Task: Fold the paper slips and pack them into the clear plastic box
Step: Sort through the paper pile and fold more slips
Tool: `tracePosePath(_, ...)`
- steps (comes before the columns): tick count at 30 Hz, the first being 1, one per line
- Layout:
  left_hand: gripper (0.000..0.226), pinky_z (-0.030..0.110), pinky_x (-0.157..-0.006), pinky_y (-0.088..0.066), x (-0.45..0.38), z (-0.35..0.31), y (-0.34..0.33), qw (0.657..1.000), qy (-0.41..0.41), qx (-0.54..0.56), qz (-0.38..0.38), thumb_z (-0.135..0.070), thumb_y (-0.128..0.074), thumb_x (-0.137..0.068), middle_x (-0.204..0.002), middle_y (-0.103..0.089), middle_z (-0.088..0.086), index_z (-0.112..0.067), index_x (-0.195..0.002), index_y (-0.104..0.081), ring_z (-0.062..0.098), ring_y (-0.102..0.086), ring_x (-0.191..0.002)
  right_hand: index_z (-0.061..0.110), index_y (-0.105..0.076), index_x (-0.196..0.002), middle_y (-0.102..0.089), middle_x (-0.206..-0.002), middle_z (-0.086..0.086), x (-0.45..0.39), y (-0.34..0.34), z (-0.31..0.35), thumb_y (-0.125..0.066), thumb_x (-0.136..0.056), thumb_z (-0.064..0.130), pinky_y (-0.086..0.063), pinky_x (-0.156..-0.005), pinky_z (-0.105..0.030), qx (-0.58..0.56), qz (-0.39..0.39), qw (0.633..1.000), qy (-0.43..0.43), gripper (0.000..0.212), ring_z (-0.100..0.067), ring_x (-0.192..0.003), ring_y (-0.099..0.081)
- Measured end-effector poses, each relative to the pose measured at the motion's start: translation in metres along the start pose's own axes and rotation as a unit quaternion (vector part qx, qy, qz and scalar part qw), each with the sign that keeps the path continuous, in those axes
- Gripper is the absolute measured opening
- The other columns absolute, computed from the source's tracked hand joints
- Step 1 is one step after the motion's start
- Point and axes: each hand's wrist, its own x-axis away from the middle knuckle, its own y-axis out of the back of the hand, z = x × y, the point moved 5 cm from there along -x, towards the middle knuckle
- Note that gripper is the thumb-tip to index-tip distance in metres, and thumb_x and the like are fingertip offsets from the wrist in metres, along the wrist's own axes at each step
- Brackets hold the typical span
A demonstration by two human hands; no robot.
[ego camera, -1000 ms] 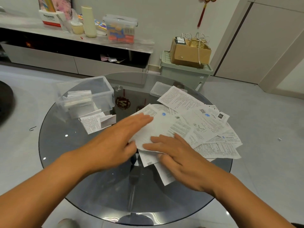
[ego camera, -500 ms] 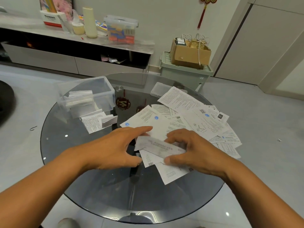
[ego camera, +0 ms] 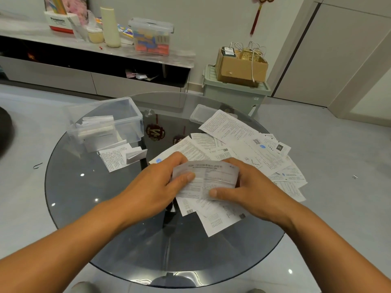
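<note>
Between both hands I hold a printed paper slip, curved and lifted over the table's middle. My left hand pinches its left edge, thumb on top. On its right edge my right hand pinches with the thumb on the front. A loose pile of paper slips spreads to the right and under my hands. The clear plastic box stands open at the far left with folded slips inside. Two folded slips lie just in front of the box.
The round dark glass table carries everything. The box's clear lid lies at the far edge, partly under a sheet. Beyond the table are a low cabinet with clutter and a green storage bin with a cardboard box.
My hands took one slip from the pile, where they first lay flat on the sheets, and raised it. Both now pinch its ends.
</note>
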Motion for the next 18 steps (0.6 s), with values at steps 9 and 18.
tracePosePath(9, 0.1, 0.039, -0.101, -0.05, -0.008, 0.004, -0.007, 0.993, -0.014, -0.109, -0.039, -0.043, -0.08, -0.081, -0.153, -0.025, -0.026, -0.062, -0.148, -0.008, 0.008, -0.045, -0.125, 0.053, -0.014, -0.15, -0.048, -0.141, 0.022, -0.002, -0.017, 0.003, -0.08, -0.07, 0.066, -0.036, -0.112, -0.046, 0.157, -0.126, 0.978, -0.058, 0.104, -0.019, -0.13, -0.049)
tracePosePath(18, 0.065, 0.04, -0.126, -0.001, -0.015, 0.018, -0.013, 0.963, -0.078, -0.242, 0.093, -0.076, -0.032, -0.086, -0.162, -0.026, -0.019, -0.048, -0.141, -0.049, 0.002, -0.006, -0.153, 0.052, -0.017, -0.148, -0.065, -0.1, 0.018, -0.004, 0.01, -0.012, -0.077, -0.073, 0.065, -0.05, -0.101, -0.05, 0.145, -0.111, 0.974, -0.131, 0.097, -0.016, -0.1, -0.065)
